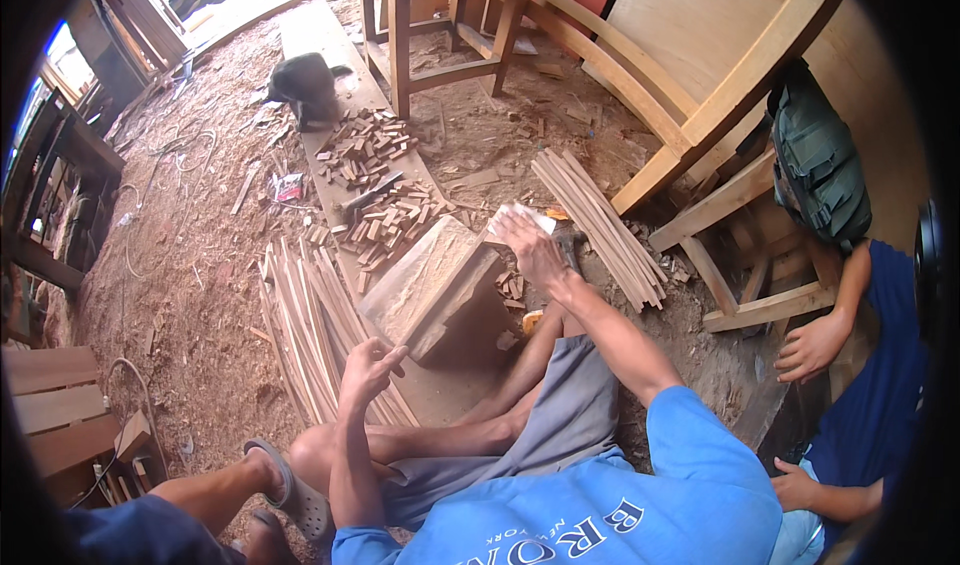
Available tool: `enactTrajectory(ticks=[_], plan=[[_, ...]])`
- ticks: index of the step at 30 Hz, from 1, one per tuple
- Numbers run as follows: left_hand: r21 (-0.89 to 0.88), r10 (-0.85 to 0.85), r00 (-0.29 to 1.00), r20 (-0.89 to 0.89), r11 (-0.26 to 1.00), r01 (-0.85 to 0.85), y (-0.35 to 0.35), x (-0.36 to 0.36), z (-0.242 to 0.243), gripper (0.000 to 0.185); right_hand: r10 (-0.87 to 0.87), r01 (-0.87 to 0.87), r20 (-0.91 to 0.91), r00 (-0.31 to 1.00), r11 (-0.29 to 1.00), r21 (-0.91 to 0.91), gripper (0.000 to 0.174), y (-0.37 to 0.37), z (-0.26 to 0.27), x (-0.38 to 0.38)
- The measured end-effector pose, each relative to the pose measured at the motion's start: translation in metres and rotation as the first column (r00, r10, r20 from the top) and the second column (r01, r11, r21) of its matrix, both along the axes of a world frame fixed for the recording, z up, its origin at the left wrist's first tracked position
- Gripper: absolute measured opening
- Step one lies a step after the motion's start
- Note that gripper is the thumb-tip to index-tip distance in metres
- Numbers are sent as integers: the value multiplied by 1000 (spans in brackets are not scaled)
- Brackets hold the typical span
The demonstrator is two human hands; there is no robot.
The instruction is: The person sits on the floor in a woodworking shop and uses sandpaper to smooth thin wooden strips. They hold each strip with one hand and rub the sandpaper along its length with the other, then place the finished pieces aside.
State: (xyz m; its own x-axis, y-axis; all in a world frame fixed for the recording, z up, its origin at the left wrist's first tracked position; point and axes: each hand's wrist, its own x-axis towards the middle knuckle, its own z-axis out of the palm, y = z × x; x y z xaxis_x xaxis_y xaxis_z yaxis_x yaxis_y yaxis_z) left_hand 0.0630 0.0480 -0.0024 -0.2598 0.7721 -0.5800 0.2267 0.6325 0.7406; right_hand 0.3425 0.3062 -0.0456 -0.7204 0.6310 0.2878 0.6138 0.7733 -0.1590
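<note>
A large wooden block lies before me, its top strewn with sawdust. My right hand is at its far right corner, fingers laid over a crumpled white cloth or paper. What lies under the palm is hidden. By the near corner of the block is my left hand, its fingers partly curled and no object visible in them. Long thin wooden strips lie to the left of the block. Small cut wooden pieces are heaped just beyond it, with a dark tool among them.
A hammer lies beside my right hand, near another strip bundle. Beyond are a black animal and a wooden stool. Chair frames and a backpack stand right. A person's hands and another's clog are close.
</note>
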Motion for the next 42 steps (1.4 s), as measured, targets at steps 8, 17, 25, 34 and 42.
enactTrajectory(ticks=[8,17,25,34,42], plan=[[45,14,997,77,999,-17,-2,1,-1,35,-25,39,-156,987,995,88,41,-14,-27,-34],[-12,30,994,107,1000,-29,2,-1,1,34,162,-170,-138,977,984,-48,43,-114,6,-69],[23,18,999,33,1000,-18,6,6,1,37,-96,92,-62,993,994,-61,48,20,-24,-51],[-16,-26,997,-67,1000,25,8,5,0,38,-183,181,72,980,983,36,51,21,-10,-51],[10,-12,999,-38,1000,12,8,7,-2,39,118,-116,-62,991,993,31,44,-77,-16,-61]])
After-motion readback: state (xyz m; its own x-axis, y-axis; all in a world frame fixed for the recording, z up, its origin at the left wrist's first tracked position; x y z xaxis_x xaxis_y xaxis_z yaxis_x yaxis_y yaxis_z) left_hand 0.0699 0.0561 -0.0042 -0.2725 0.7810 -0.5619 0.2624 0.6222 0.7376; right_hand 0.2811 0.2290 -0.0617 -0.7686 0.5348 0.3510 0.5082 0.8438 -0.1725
